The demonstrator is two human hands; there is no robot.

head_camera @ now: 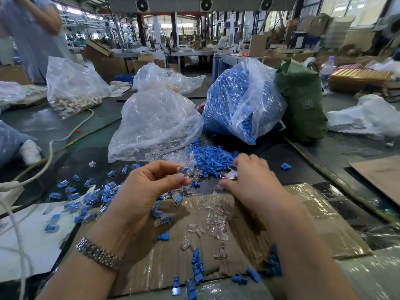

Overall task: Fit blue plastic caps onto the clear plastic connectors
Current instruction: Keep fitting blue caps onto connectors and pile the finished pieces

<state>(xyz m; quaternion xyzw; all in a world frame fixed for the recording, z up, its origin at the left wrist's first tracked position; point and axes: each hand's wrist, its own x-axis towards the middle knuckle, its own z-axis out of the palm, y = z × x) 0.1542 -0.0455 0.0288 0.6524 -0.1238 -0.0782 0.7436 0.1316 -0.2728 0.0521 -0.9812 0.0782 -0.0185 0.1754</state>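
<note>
Left hand (149, 187) pinching a capped clear connector (184, 172) just above the cardboard sheet (313, 215), right hand (249, 178) curled beside it, grip unclear, likely fetching from the blue cap pile (212, 158) beyond the cardboard.

Blue caps (211, 158) lie heaped beside clear connectors (213, 219) on brown cardboard (307, 215); a clear bag (244, 100) is packed blue, a sack (303, 98) is green, a watch band (98, 254) silver
</note>
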